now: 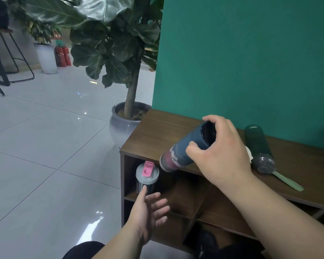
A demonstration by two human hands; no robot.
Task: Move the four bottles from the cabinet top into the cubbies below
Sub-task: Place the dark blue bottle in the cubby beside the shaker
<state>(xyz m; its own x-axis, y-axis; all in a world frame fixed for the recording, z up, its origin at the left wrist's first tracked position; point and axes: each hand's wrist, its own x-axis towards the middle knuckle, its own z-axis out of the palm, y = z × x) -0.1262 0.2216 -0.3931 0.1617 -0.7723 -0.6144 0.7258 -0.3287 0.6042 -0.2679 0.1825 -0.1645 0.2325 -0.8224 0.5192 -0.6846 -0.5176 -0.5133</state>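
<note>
A dark shaker bottle with a grey lid and pink flip cap (pixel 147 176) stands upright in the top-left cubby of the brown cabinet (pixel 157 131). My left hand (pixel 150 208) is just below it, fingers spread, one fingertip touching its side. My right hand (pixel 219 152) grips a dark blue bottle with a pink-patterned end (pixel 178 156), tilted above the cabinet's front edge. A dark green bottle with a grey lid and pale green strap (pixel 258 146) lies on its side on the cabinet top, right of my right hand.
A large potted plant in a grey pot (pixel 125 124) stands at the cabinet's left end. The teal wall (pixel 251 62) rises behind the cabinet. Glossy tiled floor (pixel 45 156) lies to the left. Stools (pixel 0 58) and red fire extinguishers (pixel 63 56) are far back left.
</note>
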